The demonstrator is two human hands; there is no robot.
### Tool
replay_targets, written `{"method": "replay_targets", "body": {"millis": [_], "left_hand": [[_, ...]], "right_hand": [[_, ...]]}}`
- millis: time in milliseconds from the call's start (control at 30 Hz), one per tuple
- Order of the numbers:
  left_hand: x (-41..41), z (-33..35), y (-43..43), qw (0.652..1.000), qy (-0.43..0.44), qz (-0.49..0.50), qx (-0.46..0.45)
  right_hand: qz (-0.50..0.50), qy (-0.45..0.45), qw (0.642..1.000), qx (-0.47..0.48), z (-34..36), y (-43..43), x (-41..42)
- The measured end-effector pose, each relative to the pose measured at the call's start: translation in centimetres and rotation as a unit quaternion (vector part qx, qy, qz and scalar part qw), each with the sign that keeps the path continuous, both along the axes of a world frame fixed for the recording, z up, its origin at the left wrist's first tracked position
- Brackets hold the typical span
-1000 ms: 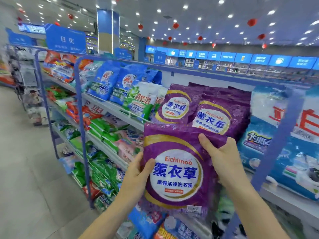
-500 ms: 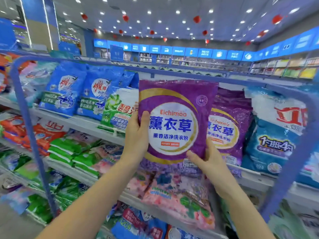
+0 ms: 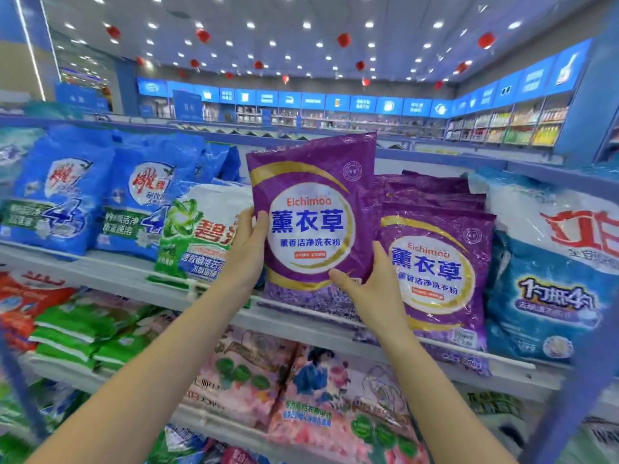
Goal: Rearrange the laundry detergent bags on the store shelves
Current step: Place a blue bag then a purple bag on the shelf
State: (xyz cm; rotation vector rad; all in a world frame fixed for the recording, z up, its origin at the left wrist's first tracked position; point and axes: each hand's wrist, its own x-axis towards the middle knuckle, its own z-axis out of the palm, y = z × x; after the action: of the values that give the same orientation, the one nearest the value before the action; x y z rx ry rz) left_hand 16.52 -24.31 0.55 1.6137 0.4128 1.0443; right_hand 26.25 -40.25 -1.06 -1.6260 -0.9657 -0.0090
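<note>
While the far wall of the store swims out of focus, the top shelf (image 3: 110, 272) runs right across the frame, both ends cut off by the picture edges. Out on the right stands a big blue-and-white bag (image 3: 549, 269), its far side lost to the edge. Over on the left are two blue bags (image 3: 60, 195), side by side, print soft with blur. One shelf down, pink bags (image 3: 301, 396) lie flat, half covered by both forearms.

Now the centre: a stack of purple bags (image 3: 435, 262) leans back on the top shelf, only the front one showing its face. Just beside it, held up in front, is the purple detergent bag (image 3: 311, 209). It's upright, long axis running top to bottom, printed face to the camera, lettering the right way up, top edge riding a touch higher at the right. Its bottom edge blurs into the shelf lip, so I can't tell whether it rests there. It hides the right side of a green-and-white bag (image 3: 197, 236).

Left hand (image 3: 246, 249) grips the bag's left edge, thumb on the front, fingers tucked behind and unseen. Right hand (image 3: 371, 289) clamps the lower right corner, thumb across the front, fingers mostly hidden behind.
</note>
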Motion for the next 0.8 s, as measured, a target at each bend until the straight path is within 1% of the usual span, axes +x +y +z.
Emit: {"method": "replay_targets", "body": {"millis": [100, 200, 233, 300, 367, 433, 500, 533, 600, 700, 800], "left_hand": [[0.0, -1.3, -0.1, 0.999, 0.034, -0.025, 0.02], [0.5, -1.4, 0.3, 0.997, 0.028, -0.056, 0.038], [0.5, -1.5, 0.4, 0.997, 0.022, -0.064, 0.033], [0.5, -1.7, 0.5, 0.997, 0.013, -0.074, -0.007], [0.2, -2.0, 0.5, 0.996, 0.017, -0.081, -0.032], [-0.2, -2.3, 0.2, 0.996, 0.041, -0.081, -0.016], [-0.5, -2.6, 0.0, 0.994, 0.047, -0.102, 0.006], [-0.6, -2.8, -0.1, 0.992, 0.05, -0.115, 0.016], [-0.6, -2.7, -0.2, 0.988, 0.073, -0.131, 0.027], [-0.1, -2.1, 0.1, 0.981, 0.088, -0.172, 0.002], [0.7, -1.7, 0.8, 0.976, 0.105, -0.192, -0.005]], "right_hand": [[-0.014, 0.001, 1.0, -0.022, -0.4, 0.4, -0.7], [-0.042, 0.004, 0.998, -0.037, -1.0, 0.5, -1.3], [-0.061, -0.001, 0.997, -0.051, -1.0, 0.5, -1.5], [-0.106, -0.02, 0.991, -0.077, -1.0, 0.7, -1.9], [-0.155, -0.043, 0.983, -0.083, -1.0, 1.0, -2.7], [-0.202, -0.077, 0.972, -0.087, -1.3, 1.2, -3.6], [-0.237, -0.1, 0.961, -0.098, -1.7, 1.5, -4.2], [-0.239, -0.095, 0.961, -0.103, -1.9, 1.6, -4.3], [-0.202, -0.056, 0.972, -0.107, -2.3, 1.9, -4.5], [-0.159, -0.015, 0.981, -0.113, -2.4, 2.3, -3.9], [-0.156, 0.005, 0.979, -0.132, -1.8, 3.0, -2.8]]}}
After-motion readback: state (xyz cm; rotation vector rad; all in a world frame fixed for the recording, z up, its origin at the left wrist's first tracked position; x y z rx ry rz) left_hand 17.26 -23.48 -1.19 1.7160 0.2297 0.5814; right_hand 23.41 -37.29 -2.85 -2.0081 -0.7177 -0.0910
